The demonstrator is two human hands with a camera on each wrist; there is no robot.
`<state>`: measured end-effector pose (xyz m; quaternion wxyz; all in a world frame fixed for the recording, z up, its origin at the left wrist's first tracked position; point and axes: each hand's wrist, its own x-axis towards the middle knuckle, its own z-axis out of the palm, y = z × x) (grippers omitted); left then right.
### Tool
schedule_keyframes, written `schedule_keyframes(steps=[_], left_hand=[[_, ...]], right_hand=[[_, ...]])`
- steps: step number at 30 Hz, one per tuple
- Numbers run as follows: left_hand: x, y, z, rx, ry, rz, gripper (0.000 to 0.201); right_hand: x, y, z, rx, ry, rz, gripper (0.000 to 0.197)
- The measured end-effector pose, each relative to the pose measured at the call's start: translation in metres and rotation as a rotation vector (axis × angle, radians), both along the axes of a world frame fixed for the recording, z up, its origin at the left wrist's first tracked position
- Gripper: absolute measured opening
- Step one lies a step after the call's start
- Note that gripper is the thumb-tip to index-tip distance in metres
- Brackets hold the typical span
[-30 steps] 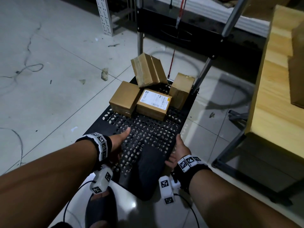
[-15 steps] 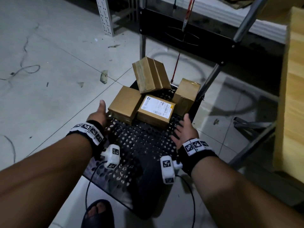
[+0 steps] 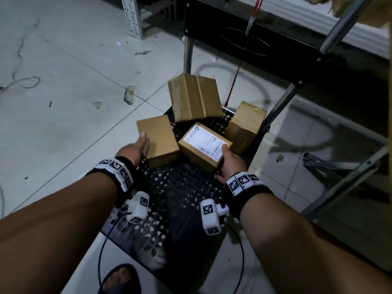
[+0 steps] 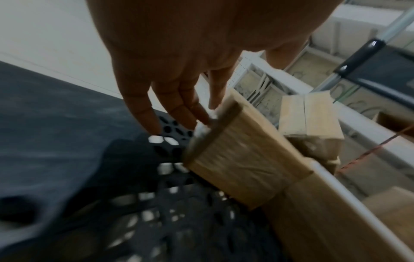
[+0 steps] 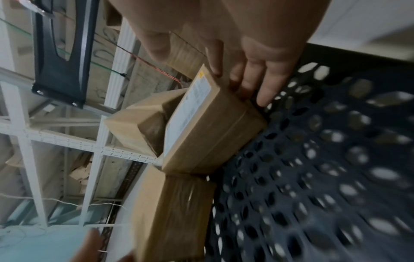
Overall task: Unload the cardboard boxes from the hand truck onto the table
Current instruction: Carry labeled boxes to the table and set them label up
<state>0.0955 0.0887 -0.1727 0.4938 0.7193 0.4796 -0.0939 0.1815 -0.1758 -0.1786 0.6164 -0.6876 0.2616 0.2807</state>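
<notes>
Four brown cardboard boxes sit at the far end of the hand truck's black perforated platform (image 3: pixel 180 187). My left hand (image 3: pixel 135 148) is at the left side of the plain box (image 3: pixel 159 139); its thumb lies on the top and its straight fingers (image 4: pixel 179 106) lie against the side. My right hand (image 3: pixel 228 160) is at the right end of the labelled box (image 3: pixel 201 143), with the thumb on the white label and straight fingers (image 5: pixel 251 76) against the end. These two boxes lie side by side between my hands. A third box (image 3: pixel 194 96) leans at the back, and a fourth (image 3: pixel 244 124) stands upright at the right.
The truck's chrome handle posts (image 3: pixel 343 22) and black crossbar (image 3: pixel 254 45) rise behind the boxes. A red cord (image 3: pixel 233 83) hangs there. Grey metal frame legs (image 3: pixel 343 183) stand at the right. A white slotted rack post (image 3: pixel 131 18) is far left. My sandalled foot (image 3: pixel 121 279) is by the platform's near edge.
Both hands have moved forward along the platform from its near edge to the two front boxes, and now touch them. The labelled box has turned slightly.
</notes>
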Motion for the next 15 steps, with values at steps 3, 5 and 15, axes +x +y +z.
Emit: schedule_keyframes(steps=[3, 5, 15], left_hand=[[-0.017, -0.002, -0.007, -0.025, 0.022, 0.021, 0.101], [-0.026, -0.011, -0.002, 0.026, 0.053, -0.052, 0.085], [-0.037, -0.041, 0.024, 0.171, -0.123, 0.005, 0.047]], right_hand=[[-0.019, -0.005, 0.006, 0.034, 0.043, 0.028, 0.026], [-0.030, -0.009, 0.001, -0.016, -0.031, 0.081, 0.027], [-0.041, -0.023, 0.023, -0.263, -0.253, 0.092, 0.047]])
